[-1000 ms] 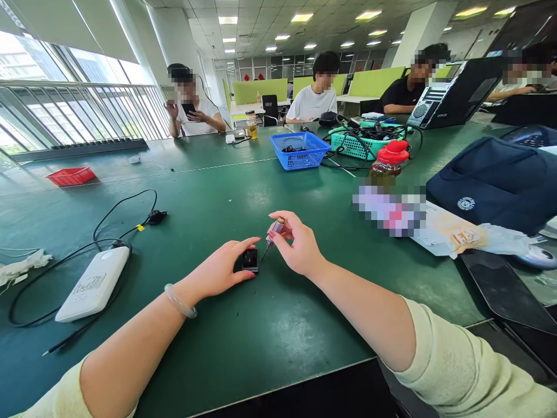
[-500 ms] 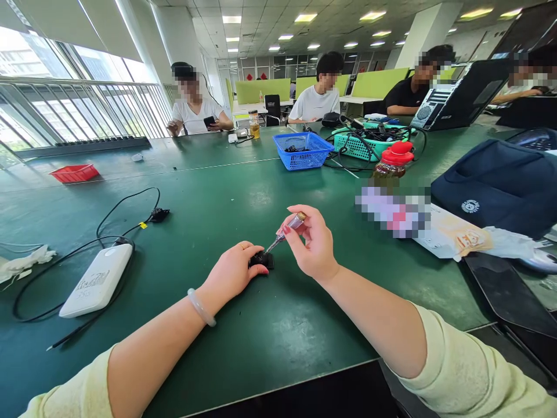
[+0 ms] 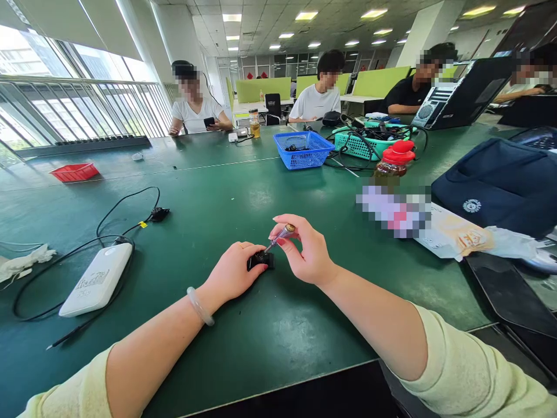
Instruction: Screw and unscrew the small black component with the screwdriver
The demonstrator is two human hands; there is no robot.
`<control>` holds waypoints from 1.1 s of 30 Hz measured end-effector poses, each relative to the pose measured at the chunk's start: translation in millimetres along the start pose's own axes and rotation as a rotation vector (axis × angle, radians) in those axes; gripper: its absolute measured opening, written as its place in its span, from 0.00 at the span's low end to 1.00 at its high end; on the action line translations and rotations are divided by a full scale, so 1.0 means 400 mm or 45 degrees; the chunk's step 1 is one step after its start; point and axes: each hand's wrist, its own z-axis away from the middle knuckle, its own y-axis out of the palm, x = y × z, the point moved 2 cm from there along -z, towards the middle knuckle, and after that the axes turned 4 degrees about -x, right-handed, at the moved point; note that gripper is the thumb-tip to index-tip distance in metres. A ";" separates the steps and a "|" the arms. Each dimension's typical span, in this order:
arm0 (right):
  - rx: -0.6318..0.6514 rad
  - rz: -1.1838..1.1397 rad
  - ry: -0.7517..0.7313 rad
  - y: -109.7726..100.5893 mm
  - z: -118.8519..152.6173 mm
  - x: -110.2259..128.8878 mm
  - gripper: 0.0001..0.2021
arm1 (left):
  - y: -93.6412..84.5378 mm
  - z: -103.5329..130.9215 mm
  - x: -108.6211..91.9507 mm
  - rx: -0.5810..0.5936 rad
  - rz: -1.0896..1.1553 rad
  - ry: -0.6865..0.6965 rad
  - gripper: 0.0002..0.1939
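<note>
On the green table (image 3: 217, 215), a small black block-like part (image 3: 260, 259) lies gripped between the thumb and fingers of my left hand (image 3: 237, 270). I cannot make out what kind of part it is. My right hand (image 3: 307, 249) is closed around a screwdriver (image 3: 284, 233) with a translucent handle. The screwdriver slants down to the left, its tip at the top of the black part. Whether the tip sits in a screw is too small to tell.
To the left lies a white power bank (image 3: 98, 280) with a black cable. Farther back are a red tray (image 3: 75, 172), a blue basket (image 3: 303, 151) and a green basket (image 3: 359, 145) of cables. A red-lidded jar (image 3: 394, 159) and a dark blue bag (image 3: 496, 180) stand right. Several people sit beyond.
My right hand has shifted left and slightly down with the screwdriver, coming closer to the black part. My left hand stays almost still on the part.
</note>
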 end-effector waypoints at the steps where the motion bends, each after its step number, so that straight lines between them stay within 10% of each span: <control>1: 0.009 0.010 -0.018 0.001 0.000 0.002 0.16 | 0.000 0.000 0.001 0.001 0.001 0.005 0.14; 33: -0.025 0.037 0.153 0.001 -0.008 -0.015 0.17 | 0.000 0.003 0.010 0.017 -0.072 -0.126 0.22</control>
